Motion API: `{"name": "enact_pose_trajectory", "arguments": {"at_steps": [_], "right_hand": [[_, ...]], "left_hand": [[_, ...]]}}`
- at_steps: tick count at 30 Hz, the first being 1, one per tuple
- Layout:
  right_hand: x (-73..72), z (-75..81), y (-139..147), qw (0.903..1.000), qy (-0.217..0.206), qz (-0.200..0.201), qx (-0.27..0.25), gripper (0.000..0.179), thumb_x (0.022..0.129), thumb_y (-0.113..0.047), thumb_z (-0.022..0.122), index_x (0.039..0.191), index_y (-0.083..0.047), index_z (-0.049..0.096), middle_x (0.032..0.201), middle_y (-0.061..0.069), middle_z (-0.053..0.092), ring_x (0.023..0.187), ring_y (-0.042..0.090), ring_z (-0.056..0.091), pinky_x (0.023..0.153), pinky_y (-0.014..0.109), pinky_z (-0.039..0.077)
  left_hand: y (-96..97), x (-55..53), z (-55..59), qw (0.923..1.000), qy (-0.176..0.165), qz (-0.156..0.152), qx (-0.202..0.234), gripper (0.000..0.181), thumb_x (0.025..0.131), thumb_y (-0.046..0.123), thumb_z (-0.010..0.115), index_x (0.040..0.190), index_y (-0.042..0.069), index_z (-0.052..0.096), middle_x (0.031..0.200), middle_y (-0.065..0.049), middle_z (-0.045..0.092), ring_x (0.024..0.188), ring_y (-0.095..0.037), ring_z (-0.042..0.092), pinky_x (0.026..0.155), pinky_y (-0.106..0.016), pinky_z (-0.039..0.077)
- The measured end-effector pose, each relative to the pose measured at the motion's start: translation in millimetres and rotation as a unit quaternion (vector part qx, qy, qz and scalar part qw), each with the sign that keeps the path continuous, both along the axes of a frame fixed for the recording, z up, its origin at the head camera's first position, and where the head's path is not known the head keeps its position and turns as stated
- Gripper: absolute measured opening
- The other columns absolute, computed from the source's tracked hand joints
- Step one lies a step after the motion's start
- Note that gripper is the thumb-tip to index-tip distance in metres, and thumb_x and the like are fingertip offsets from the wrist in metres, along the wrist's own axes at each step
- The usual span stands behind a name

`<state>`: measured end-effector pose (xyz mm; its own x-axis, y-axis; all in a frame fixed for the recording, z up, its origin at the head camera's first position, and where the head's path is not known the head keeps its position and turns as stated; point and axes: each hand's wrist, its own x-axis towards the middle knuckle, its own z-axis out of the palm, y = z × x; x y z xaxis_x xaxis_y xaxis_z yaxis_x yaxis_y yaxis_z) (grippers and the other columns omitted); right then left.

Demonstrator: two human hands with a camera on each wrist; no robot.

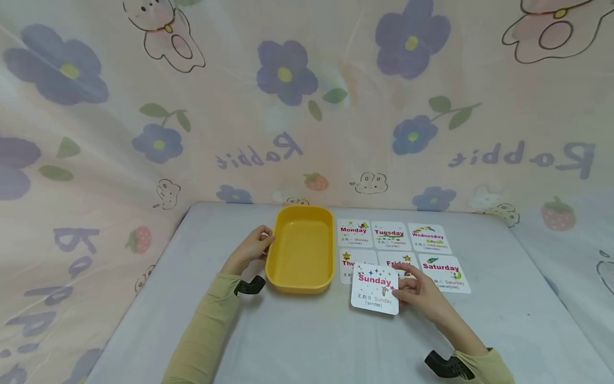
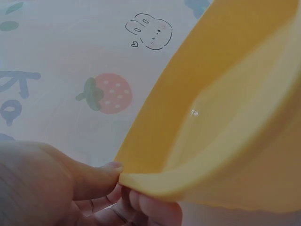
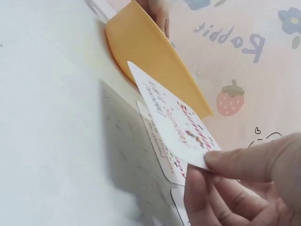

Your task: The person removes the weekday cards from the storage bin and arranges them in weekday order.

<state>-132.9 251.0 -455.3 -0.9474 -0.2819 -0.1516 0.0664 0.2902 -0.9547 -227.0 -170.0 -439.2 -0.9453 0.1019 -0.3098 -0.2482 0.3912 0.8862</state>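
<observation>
My right hand (image 1: 418, 292) pinches the Sunday card (image 1: 374, 290) by its right edge, thumb on top and fingers beneath in the right wrist view. The card (image 3: 171, 117) is tilted above the table and overlaps the Thursday card (image 1: 346, 269) and Friday card (image 1: 394, 258) in the head view. At the yellow tray (image 1: 299, 256), my left hand (image 1: 250, 248) grips the left rim between thumb and fingers. That grip shows closely in the left wrist view, where the thumb (image 2: 96, 179) lies on the rim of the tray (image 2: 155, 183).
Right of the tray, the Monday card (image 1: 354, 234), Tuesday card (image 1: 390, 242) and Wednesday card (image 1: 429, 245) form the back row. The Saturday card (image 1: 458, 280) lies at the front row's right end. A patterned cloth (image 1: 345, 133) hangs behind the pale table (image 1: 288, 341).
</observation>
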Motion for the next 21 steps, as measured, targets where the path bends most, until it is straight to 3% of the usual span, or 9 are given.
{"name": "enact_pose_trajectory", "arguments": {"at_steps": [14,21], "right_hand": [[11.2,-13.4,-5,0.9954,-0.015,0.092,-0.022,0.063,0.089,0.0,0.064,0.141,0.005,0.028,0.094,0.022,0.065,0.074,0.021,0.065,0.065,0.034,0.055],[15.0,-19.9,-14,0.9976,-0.015,0.068,0.005,0.061,0.086,0.0,0.068,0.137,0.005,0.036,0.082,0.016,0.064,0.063,0.022,0.061,0.058,0.032,0.054]], "left_hand": [[1.1,-0.7,1.3,1.0,0.002,0.003,-0.005,0.014,0.103,0.019,0.046,0.107,0.006,0.044,0.08,-0.009,0.049,0.066,-0.018,0.049,0.056,-0.03,0.048],[0.9,1.1,0.4,1.0,0.007,-0.001,-0.002,0.013,0.102,0.018,0.047,0.107,0.006,0.044,0.079,-0.009,0.05,0.066,-0.019,0.051,0.055,-0.029,0.049]]}}
